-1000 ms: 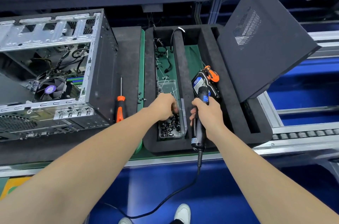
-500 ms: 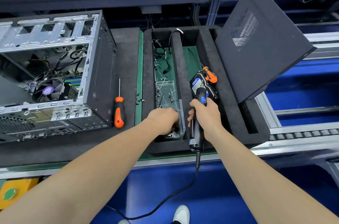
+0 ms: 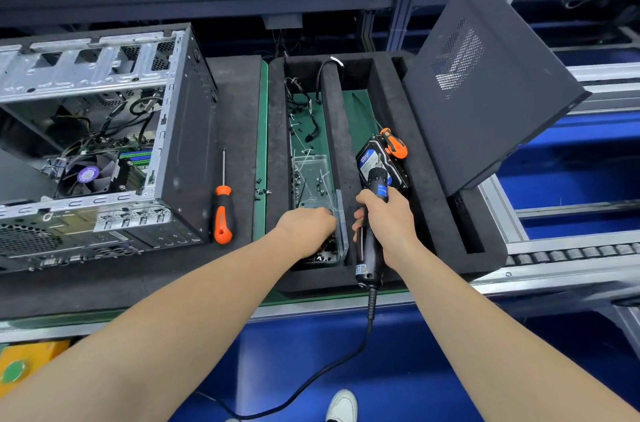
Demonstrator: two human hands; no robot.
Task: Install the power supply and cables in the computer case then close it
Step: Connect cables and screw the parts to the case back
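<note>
Black-and-silver computer case (image 3: pixel 187 151) sat at bench left, open side showing fan and cables. Its black perforated side panel (image 3: pixel 491 103) leaned at right. In the black foam tray (image 3: pixel 426 179), a clear plastic box (image 3: pixel 311 176) held small dark screws (image 3: pixel 325 252). Left hand (image 3: pixel 304 231) was dug in among them; a second before, it was farther up the box. Its fingertips were hidden, so its grip was unreadable. Right hand (image 3: pixel 388 224) clasped a black corded electric screwdriver (image 3: pixel 369 252).
</note>
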